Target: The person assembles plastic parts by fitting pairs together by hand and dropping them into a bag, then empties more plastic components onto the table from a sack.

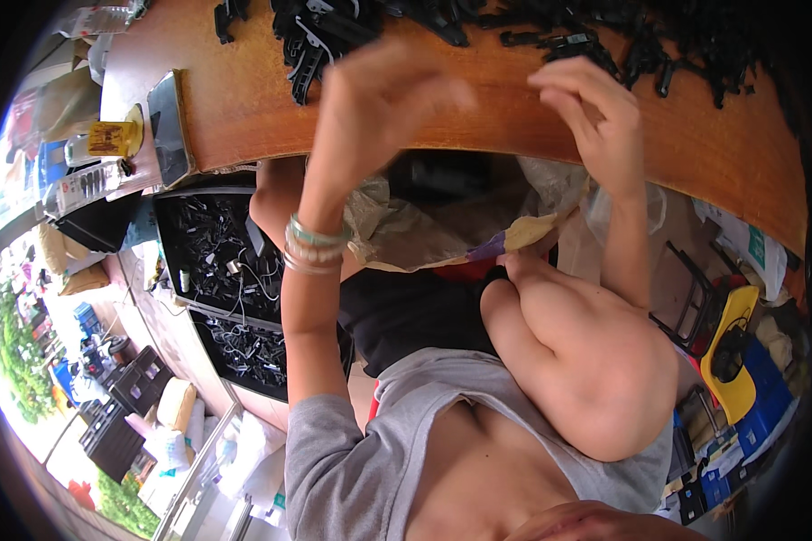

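Gray shirt point(343, 451) cloth fills the lower middle, closest to the lens, with a bent bare knee point(627, 388) beside it to the right. Both arms reach up toward a brown wooden surface point(244, 108). Above its front edge is the left hand point(379, 104), fingers pointing right; it is blurred by motion, so I cannot tell whether it grips anything. Light bracelets point(316, 242) circle that wrist. Well apart from it, the right hand point(604, 117) hangs near the same edge, fingers pointing left, its thumb slightly apart from the fingers.

Black plastic parts point(311, 45) lie on the surface just beyond the left hand, and a larger black heap point(695, 45) spreads along the far right, beyond the right hand. Below the edge, between the 2 forearms, a crinkled clear plastic bag point(424, 236) gapes around something dark and blurred.

To the left stand 2 black trays point(209, 191) of small black pieces and white cables. A dark flat slab point(166, 126) lies near the surface's left end, beside a yellow cup point(135, 131).
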`<state>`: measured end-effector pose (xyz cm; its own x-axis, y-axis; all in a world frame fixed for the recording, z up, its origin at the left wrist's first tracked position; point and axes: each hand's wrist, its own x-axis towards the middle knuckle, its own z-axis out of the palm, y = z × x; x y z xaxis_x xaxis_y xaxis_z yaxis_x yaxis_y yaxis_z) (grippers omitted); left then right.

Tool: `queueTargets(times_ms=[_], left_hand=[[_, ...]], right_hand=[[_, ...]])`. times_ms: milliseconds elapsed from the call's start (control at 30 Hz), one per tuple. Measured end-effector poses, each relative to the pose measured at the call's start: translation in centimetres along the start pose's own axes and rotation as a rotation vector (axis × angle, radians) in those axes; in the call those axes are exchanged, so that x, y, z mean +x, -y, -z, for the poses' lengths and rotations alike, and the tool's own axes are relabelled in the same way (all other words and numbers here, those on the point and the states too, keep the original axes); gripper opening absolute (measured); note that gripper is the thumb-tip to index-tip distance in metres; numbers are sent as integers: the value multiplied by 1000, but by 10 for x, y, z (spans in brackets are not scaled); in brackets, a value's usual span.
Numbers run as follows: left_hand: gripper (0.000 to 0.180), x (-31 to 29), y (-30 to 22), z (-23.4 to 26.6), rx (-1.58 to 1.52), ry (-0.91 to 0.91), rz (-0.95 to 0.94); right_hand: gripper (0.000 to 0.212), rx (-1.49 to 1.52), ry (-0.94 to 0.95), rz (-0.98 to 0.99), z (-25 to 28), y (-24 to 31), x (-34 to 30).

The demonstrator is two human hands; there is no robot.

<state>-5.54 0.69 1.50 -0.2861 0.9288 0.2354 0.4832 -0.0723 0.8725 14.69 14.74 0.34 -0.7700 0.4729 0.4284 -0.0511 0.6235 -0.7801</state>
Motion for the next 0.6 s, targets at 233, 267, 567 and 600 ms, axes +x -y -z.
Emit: queueTargets(times_ms=[233,267,567,600], left_hand=[[41,81,32,19,743,-123,-26],[41,78,32,15,749,-124,-45],[33,45,24,-6,734,-210,-271],[22,45,24,-9,807,-286,-343]], right_hand=[[17,-775,-72,102,-16,-29,23],[17,-796,-46,91,-18,-26,21],[17,-661,-41,158,-39,-4,-1],[19,-608,-73,166,-41,-4,-3]])
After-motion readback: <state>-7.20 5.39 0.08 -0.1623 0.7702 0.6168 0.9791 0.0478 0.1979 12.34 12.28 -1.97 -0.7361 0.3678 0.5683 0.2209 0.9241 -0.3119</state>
